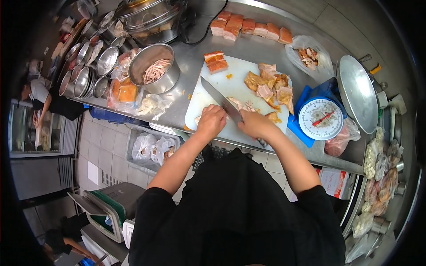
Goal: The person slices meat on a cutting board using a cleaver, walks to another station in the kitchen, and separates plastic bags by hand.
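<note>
Steel knife (222,99), one, over white cutting board (197,99) on metal bench (175,104); long axis slants far-left from right hand (258,124), tip farthest from wearer. Right hand: closed round handle. Left hand (211,121): just left of blade, near board's close edge, fingers curled down together; whether clamped on anything, cannot tell. Sliced meat (242,104): on board, blade's right side, just beyond right hand, which lies nearer. Meat chunks (266,84): same board, farther right.

The counter (191,52) looks like smooth, softly reflective metal, and the cutting board (237,82) on it is matt white plastic. The knife (220,98) has a satiny metal blade. Over on the left, a metal pot (170,82) gleams; at right, the scale (294,126) shows glossy blue plastic.
</note>
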The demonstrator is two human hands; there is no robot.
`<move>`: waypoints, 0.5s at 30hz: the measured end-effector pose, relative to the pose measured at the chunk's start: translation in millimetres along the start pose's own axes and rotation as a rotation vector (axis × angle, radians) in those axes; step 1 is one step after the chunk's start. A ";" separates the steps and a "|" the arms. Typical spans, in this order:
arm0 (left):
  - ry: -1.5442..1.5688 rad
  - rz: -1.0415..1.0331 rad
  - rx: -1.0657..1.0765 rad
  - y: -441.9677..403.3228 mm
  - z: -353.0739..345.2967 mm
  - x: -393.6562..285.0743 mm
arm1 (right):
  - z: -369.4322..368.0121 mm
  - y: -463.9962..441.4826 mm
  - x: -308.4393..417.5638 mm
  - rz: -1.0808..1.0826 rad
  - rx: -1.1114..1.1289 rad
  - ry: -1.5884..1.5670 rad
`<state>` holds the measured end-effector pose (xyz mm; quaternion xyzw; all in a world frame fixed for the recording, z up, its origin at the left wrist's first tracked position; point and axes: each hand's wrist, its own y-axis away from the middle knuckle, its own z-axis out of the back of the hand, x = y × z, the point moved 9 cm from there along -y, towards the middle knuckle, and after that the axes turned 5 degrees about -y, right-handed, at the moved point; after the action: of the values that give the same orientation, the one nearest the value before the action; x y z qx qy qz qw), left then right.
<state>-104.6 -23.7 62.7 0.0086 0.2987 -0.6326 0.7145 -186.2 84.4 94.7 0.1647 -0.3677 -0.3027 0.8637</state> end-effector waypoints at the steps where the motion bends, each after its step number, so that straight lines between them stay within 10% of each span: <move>1: 0.008 0.003 -0.021 -0.8 2.1 0.5 | -11.6 -6.6 -4.4 0.003 0.002 0.002; 15: -0.070 0.363 0.242 45.1 65.9 49.6 | -11.6 16.5 -14.5 0.026 -0.175 -0.120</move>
<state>-35.1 -85.1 78.6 0.1261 0.1893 -0.5247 0.8203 -178.9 107.0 87.5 0.0655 -0.3929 -0.3317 0.8552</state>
